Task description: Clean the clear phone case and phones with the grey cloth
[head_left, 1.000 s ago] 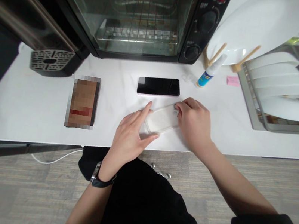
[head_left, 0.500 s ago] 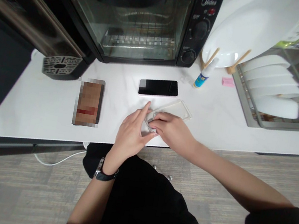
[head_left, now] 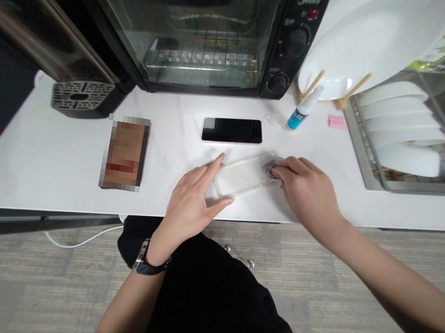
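A clear phone case (head_left: 242,176) lies flat on the white counter, tilted a little up to the right. My left hand (head_left: 192,198) steadies its left end, with the thumb on the near edge and the fingers at the far edge. Pinched in my right hand (head_left: 307,188) is a small crumpled greyish cloth (head_left: 273,168), pressed on the right end of the case. The fingertips partly hide the cloth. Just beyond the case rests a phone (head_left: 232,130) with a black screen facing up.
A toaster oven (head_left: 176,30) stands at the back. Behind the phone, to the right, are a small spray bottle (head_left: 298,115) and a pink pad (head_left: 336,122). A dish rack (head_left: 367,175) holds white dishes at the right. A blurred brown item (head_left: 125,154) lies at the left.
My right hand has slid the cloth from the left end of the case to its right end. My left hand stays at the left end. The view has shifted slightly.
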Demonstrator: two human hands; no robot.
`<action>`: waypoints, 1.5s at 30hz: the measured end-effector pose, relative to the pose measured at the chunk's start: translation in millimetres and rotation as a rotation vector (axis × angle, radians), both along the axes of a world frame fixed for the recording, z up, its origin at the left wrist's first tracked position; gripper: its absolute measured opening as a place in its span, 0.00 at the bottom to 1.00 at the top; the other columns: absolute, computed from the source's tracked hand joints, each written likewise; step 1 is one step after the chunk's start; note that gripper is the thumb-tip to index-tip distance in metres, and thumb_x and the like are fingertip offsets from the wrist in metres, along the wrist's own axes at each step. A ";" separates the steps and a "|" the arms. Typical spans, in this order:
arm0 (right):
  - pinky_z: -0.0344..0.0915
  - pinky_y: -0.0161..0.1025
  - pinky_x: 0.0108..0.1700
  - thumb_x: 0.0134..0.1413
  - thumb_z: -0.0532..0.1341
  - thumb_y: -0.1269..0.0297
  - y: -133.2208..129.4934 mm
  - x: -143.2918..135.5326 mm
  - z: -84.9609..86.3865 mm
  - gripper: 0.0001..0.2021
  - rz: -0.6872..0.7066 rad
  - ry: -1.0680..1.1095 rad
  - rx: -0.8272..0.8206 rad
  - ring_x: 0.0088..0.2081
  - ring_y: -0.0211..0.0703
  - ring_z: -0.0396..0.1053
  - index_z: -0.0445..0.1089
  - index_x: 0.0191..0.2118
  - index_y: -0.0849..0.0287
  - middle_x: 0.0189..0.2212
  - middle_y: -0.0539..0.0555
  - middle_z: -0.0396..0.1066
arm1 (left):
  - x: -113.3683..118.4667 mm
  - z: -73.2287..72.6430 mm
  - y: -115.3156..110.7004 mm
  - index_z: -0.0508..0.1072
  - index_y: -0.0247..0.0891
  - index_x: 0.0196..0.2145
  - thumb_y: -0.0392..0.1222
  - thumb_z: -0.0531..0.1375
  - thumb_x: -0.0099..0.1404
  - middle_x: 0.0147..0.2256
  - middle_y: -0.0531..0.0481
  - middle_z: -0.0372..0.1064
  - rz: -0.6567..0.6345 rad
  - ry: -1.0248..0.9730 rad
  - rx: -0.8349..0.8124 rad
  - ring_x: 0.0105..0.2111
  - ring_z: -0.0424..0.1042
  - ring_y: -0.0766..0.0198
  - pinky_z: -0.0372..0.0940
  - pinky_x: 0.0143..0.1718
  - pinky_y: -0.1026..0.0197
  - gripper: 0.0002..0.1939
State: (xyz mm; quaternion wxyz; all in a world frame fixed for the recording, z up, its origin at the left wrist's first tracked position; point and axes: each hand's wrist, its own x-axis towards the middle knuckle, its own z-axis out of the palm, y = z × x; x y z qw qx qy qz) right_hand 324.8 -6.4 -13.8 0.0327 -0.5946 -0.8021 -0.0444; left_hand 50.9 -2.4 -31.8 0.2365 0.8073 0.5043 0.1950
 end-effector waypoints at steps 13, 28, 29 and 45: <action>0.62 0.45 0.39 0.71 0.57 0.79 34.0 -34.7 -15.9 0.16 -0.159 0.088 0.069 0.43 0.52 0.71 0.84 0.47 0.62 0.46 0.62 0.80 | 0.4 -3.6 1.8 0.47 0.58 0.83 0.48 0.66 0.75 0.67 0.47 0.75 -0.010 -0.051 0.043 0.67 0.75 0.44 0.69 0.72 0.38 0.48; 0.71 0.44 0.49 0.73 0.64 0.75 9.3 -84.3 -2.8 0.08 0.313 0.298 -0.213 0.47 0.51 0.76 0.83 0.47 0.63 0.48 0.61 0.81 | -1.4 -8.7 2.3 0.46 0.42 0.84 0.47 0.68 0.74 0.63 0.40 0.76 -0.009 0.011 0.047 0.63 0.76 0.44 0.72 0.67 0.43 0.51; 0.71 0.43 0.49 0.73 0.64 0.75 8.4 -79.4 -2.5 0.08 0.342 0.315 -0.220 0.47 0.50 0.76 0.83 0.47 0.63 0.47 0.60 0.81 | -1.7 -10.0 2.5 0.46 0.43 0.84 0.48 0.68 0.73 0.64 0.40 0.75 -0.011 0.003 0.051 0.64 0.76 0.45 0.71 0.67 0.43 0.52; 0.65 0.44 0.40 0.71 0.55 0.80 -0.8 -6.8 0.6 0.18 0.012 0.074 -0.008 0.44 0.51 0.72 0.83 0.44 0.58 0.44 0.59 0.81 | 0.8 3.9 0.1 0.47 0.43 0.83 0.48 0.69 0.74 0.69 0.42 0.73 -0.004 0.008 -0.025 0.70 0.71 0.47 0.62 0.75 0.47 0.51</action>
